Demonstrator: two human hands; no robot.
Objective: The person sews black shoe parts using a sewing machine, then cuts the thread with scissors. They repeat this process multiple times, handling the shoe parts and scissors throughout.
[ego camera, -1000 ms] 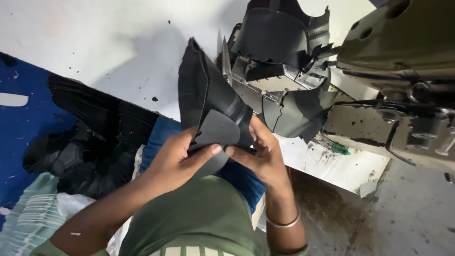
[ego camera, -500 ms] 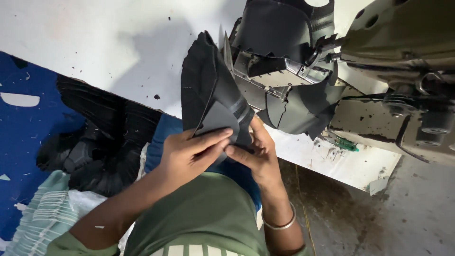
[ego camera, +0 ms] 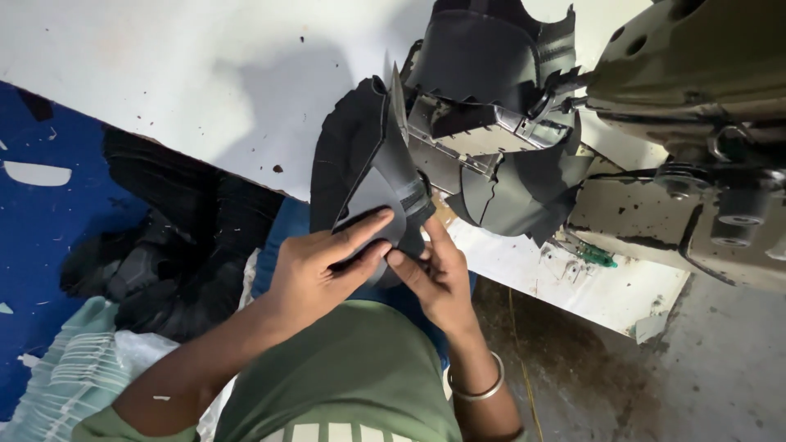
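Left hand: your left hand (ego camera: 323, 266) lies flat over the near end of the stack of black cut pieces (ego camera: 368, 184), fingers stretched out together across the top grey panel, thumb underneath; it is clamped on the stack.
Right hand: your right hand (ego camera: 434, 274) pinches the same stack from the other side, fingertips pressed to its lower edge just beside your left fingertips; a metal bangle (ego camera: 475, 389) sits on that wrist.
Stack: the black cut pieces stand on edge between your two hands, fanning upward and away from you, their far ends over the edge of the white table (ego camera: 164, 74).
Beyond your hands: the sewing machine (ego camera: 696, 106) stands past your right hand, with more black pieces (ego camera: 491, 57) draped over its near end and another dark grey piece (ego camera: 524, 192) hanging below, just beyond your right fingertips.
Left of your left hand: a heap of black material (ego camera: 172, 237) lies well apart from it, on a blue sheet (ego camera: 41, 237) below the table edge.
Nearer than the left forearm: a pale striped cloth (ego camera: 74, 368) lies by your elbow.
Below your hands: your green garment (ego camera: 344, 376) fills the near view.
Right of your right wrist: bare stained floor (ego camera: 639, 385) under the table edge.
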